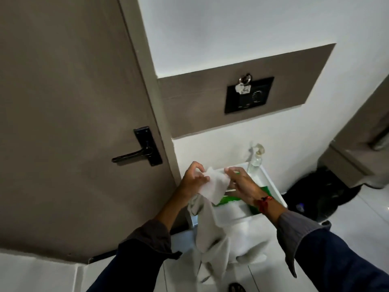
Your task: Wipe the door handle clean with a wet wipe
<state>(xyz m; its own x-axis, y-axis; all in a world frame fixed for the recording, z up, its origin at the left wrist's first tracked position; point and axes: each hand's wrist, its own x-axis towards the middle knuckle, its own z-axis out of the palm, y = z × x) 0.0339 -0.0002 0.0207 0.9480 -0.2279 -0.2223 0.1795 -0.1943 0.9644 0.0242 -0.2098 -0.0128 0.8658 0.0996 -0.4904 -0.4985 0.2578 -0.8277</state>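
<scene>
A black lever door handle [134,154] on a black backplate sits on the grey-brown door [69,114], left of centre. Both hands hold a white wet wipe [214,185] spread between them, to the right of the handle and lower. My left hand [192,180] pinches the wipe's left edge and also holds a grey cloth [207,232] that hangs down from it. My right hand [242,182] pinches the wipe's right edge. Under the hands lies a green wipes pack [228,200] on a white shelf [271,184].
A clear spray bottle [255,157] stands at the back of the shelf against the white wall. A black switch panel [249,94] with keys hanging on it is on the wall above. A dark bag [320,192] lies on the floor at right.
</scene>
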